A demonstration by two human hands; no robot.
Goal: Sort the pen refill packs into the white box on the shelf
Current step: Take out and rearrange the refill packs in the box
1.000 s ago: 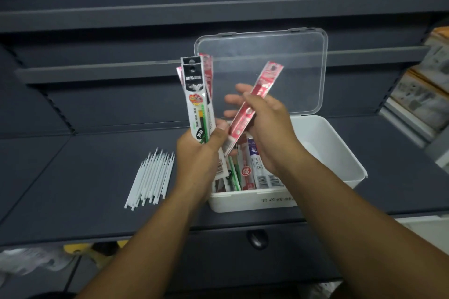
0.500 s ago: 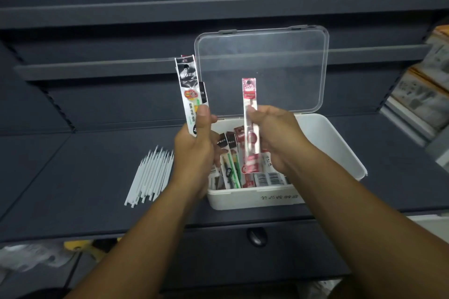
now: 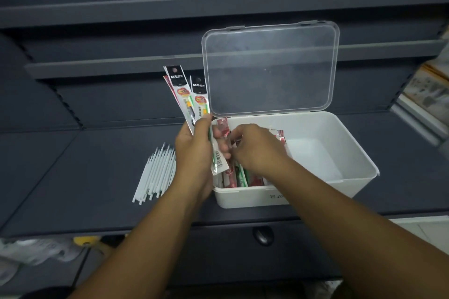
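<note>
Left hand [image 3: 194, 150] is raised just left of the white box [image 3: 340, 153], closed around the lower part of a small fan of pen refill packs [image 3: 187, 94]; thumb pressed across their front, fingers wrapped behind. The held packs stand nearly upright, black-topped ends uppermost, tilted slightly left; two black-headed packs are clear, with a red edge showing behind them. Their barcode ends hang below the thumb, over the near-left corner of the box. Right hand [image 3: 255, 148] is just right of the left hand, reaching down into the left part of the box, fingers curled and bunched on the packs in the box [image 3: 243, 177]. It is touching them at the fingertips; whether it actually pinches one I cannot tell, since the fingertips are blurred and partly hidden by the left hand's packs. Beyond the right hand, the box's right half shows bare white floor. The clear lid [image 3: 269, 68] stands open behind both hands. Left of the left hand, a bundle of loose white refill tubes [image 3: 155, 172] lies flat on the dark shelf [image 3: 73, 165], apart from the box.
</note>
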